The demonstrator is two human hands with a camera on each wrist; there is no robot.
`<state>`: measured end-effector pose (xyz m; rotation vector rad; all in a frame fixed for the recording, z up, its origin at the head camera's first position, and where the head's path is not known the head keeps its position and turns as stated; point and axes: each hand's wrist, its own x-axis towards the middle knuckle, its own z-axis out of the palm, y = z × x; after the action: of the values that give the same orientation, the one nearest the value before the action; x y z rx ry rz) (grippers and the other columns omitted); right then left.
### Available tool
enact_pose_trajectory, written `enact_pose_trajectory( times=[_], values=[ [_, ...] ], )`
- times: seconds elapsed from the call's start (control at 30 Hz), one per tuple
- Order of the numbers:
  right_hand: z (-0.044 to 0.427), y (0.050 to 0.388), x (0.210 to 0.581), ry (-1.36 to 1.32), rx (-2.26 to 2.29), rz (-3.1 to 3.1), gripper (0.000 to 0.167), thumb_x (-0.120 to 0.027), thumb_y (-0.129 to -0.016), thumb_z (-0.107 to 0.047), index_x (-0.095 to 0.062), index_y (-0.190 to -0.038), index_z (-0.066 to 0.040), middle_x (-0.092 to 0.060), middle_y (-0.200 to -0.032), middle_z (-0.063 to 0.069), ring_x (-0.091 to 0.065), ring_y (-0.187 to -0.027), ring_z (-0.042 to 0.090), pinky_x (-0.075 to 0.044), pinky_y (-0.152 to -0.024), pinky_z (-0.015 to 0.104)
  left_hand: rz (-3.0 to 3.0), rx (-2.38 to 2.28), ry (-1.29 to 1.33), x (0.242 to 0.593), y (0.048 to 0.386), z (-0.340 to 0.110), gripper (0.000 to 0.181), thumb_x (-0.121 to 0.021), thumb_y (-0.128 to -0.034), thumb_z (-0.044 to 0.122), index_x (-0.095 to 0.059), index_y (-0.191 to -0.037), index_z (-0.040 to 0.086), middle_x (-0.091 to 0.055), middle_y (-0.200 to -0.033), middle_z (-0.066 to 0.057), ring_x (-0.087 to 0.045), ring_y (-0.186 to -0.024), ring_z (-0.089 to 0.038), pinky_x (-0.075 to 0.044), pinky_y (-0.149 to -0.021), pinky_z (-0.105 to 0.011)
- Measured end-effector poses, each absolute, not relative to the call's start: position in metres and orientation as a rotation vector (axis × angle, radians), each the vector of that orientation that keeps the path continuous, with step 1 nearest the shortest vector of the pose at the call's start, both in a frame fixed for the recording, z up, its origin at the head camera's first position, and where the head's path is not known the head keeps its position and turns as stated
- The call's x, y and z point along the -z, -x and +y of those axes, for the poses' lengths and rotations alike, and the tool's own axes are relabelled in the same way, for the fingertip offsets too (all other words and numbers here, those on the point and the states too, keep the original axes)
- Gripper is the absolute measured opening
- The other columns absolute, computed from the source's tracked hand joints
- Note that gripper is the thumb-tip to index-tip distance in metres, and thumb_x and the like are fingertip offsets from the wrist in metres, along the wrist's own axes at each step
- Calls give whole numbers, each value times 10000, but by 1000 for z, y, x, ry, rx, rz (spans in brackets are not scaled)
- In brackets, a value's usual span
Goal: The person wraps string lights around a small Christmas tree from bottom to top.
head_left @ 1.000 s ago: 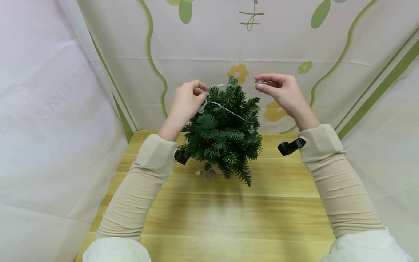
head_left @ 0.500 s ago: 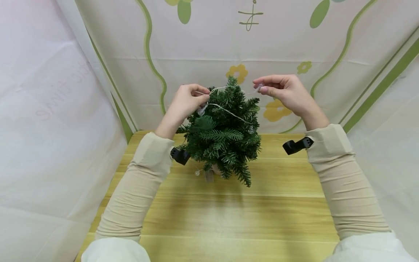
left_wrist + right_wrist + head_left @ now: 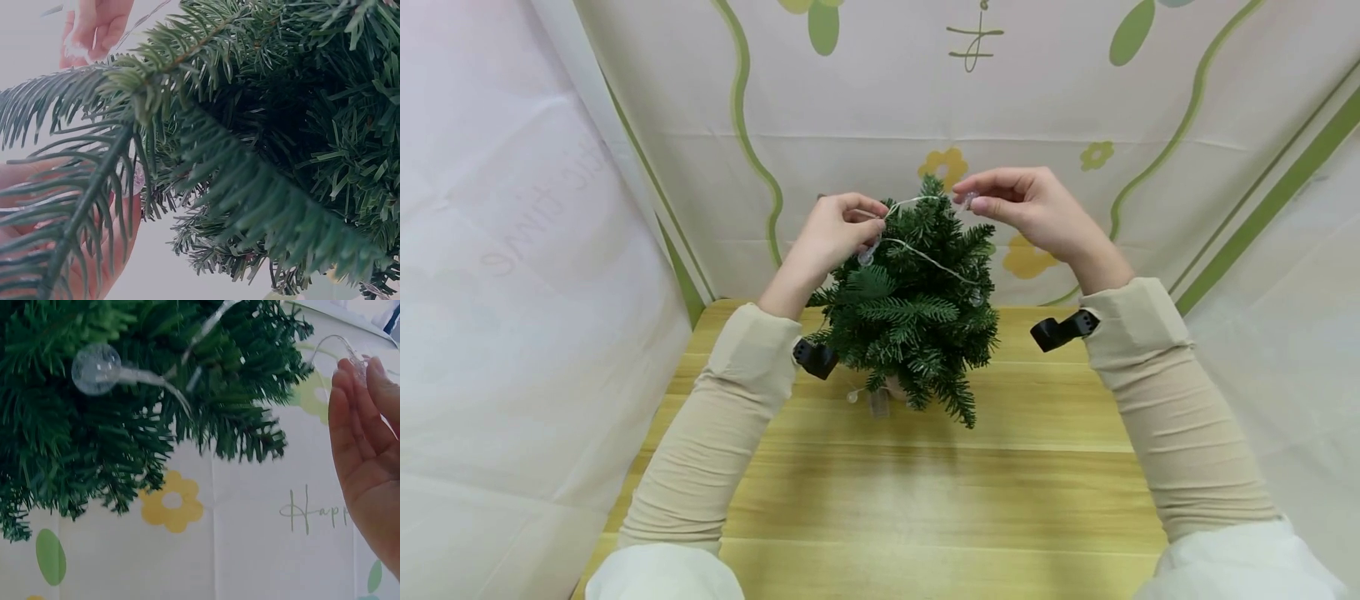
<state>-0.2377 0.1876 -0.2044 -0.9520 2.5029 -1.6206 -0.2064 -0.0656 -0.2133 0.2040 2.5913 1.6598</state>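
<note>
A small green artificial Christmas tree (image 3: 917,308) stands on the table, with a clear-wired string of lights (image 3: 928,257) draped across its upper branches. At the tree's upper left, my left hand (image 3: 835,233) pinches the string between thumb and fingers; a clear bulb (image 3: 867,257) hangs just below. To the right of the tip, my right hand (image 3: 1037,208) pinches another bulb of the string, and the wire curves from it toward the tree in the right wrist view. A round bulb (image 3: 95,369) rests against the needles there. Branches partly cover my left hand in the left wrist view.
The wooden table (image 3: 925,500) carries the tree near its back edge. Behind it hangs a printed cloth (image 3: 865,92), and white cloth (image 3: 490,333) walls the left side. A bulb (image 3: 852,397) and a tag (image 3: 880,403) lie by the tree's base.
Holding the bulb, my right hand has moved left toward the treetop, after a slight shift right. My left hand has moved slightly down and still pinches the string.
</note>
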Motion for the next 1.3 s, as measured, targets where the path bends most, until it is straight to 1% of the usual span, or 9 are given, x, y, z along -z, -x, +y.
enact_pose_trajectory(
  times=[0.13, 0.27, 0.37, 0.5, 0.6, 0.77, 0.87, 1.1, 1.3],
  values=[
    [179, 241, 208, 908, 1692, 2503, 231, -608, -939, -156, -683, -1147, -88, -693, -1034, -140, -623, -955, 37, -510, -844, 154, 2585, -1663, -211, 215, 207, -65, 258, -544, -964, 117, -620, -1204, 61, -633, -941, -77, -559, -740, -137, -474, -673, -236],
    [173, 244, 211, 864, 1803, 2480, 217, -627, -925, -148, -693, -1122, -85, -704, -1014, -129, -631, -931, 41, -505, -829, 156, 2587, -1655, -216, 216, 207, -65, 264, -539, -968, 122, -619, -1214, 74, -645, -1004, -93, -565, -759, -139, -477, -681, -234],
    [168, 246, 213, 830, 1867, 2465, 208, -633, -920, -135, -695, -1110, -79, -706, -998, -145, -634, -936, 53, -503, -843, 145, 2586, -1654, -218, 217, 207, -65, 266, -538, -968, 119, -618, -1218, 73, -651, -1028, -111, -577, -771, -144, -487, -688, -233],
    [164, 247, 215, 729, 1908, 2493, 221, -651, -909, -154, -689, -1111, -74, -697, -968, -145, -627, -931, 57, -501, -856, 132, 2586, -1654, -214, 217, 208, -64, 261, -542, -967, 117, -622, -1212, 73, -656, -1008, -113, -590, -770, -140, -499, -691, -231],
    [163, 247, 217, 642, 1892, 2557, 253, -672, -896, -184, -677, -1118, -64, -678, -926, -149, -614, -899, 50, -497, -831, 139, 2587, -1649, -218, 218, 208, -63, 258, -541, -969, 120, -623, -1210, 77, -654, -997, -103, -587, -766, -134, -497, -689, -231],
    [167, 244, 221, 567, 1809, 2662, 224, -694, -882, -219, -679, -1073, -102, -653, -880, -171, -600, -844, 37, -499, -772, 171, 2596, -1641, -221, 218, 207, -62, 254, -542, -969, 124, -627, -1204, 78, -654, -1001, -103, -577, -756, -129, -490, -683, -226],
    [171, 242, 223, 561, 1772, 2688, 202, -704, -874, -219, -680, -1046, -117, -647, -865, -168, -600, -811, 39, -506, -738, 172, 2603, -1636, -220, 217, 206, -62, 256, -541, -970, 125, -627, -1206, 81, -656, -1010, -105, -571, -751, -128, -488, -683, -227],
    [179, 238, 229, 631, 1647, 2758, 258, -691, -884, -248, -672, -1103, -114, -645, -883, -180, -600, -802, 52, -480, -710, 170, 2591, -1641, -224, 217, 206, -63, 256, -535, -972, 123, -622, -1209, 79, -644, -978, -89, -570, -759, -137, -484, -687, -235],
    [181, 237, 234, 681, 1714, 2679, 257, -670, -899, -247, -685, -1107, -97, -667, -924, -166, -618, -845, 58, -502, -744, 162, 2584, -1650, -219, 217, 206, -63, 253, -538, -970, 117, -624, -1203, 72, -640, -951, -78, -569, -744, -131, -485, -674, -227]
  ],
)
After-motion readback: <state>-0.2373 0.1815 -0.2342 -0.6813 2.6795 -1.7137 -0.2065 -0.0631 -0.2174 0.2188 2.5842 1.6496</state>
